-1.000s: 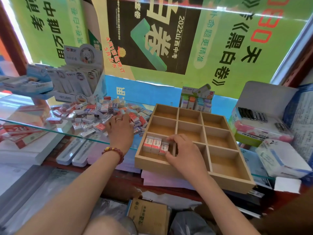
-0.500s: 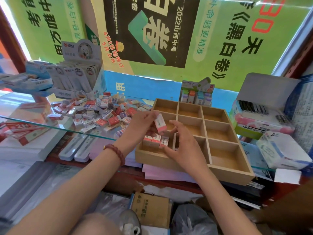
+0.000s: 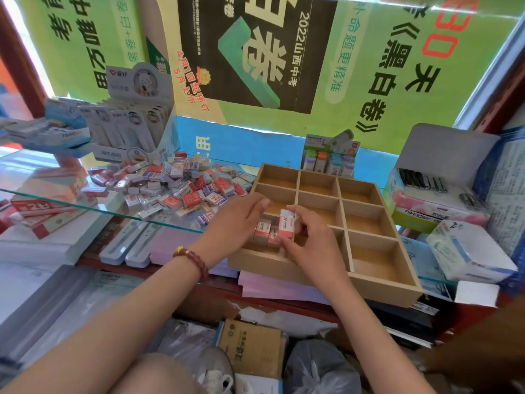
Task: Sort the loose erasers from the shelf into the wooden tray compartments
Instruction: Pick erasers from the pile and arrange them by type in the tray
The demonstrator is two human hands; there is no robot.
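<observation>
The right hand [image 3: 309, 240] is pinching an eraser [image 3: 287, 224] over the wooden tray [image 3: 383, 282], frame centre; the left hand [image 3: 235, 217] is hovering relaxed, empty. Squeezing it in is probably risking toppling the standing erasers [image 3: 262, 228].

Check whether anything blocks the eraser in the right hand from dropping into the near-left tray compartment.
Nothing visible does. The right hand holds the eraser over the near-left compartment of the wooden tray, beside the standing erasers. The left hand hovers alongside, not beneath. The spot under the right hand is hidden.
</observation>
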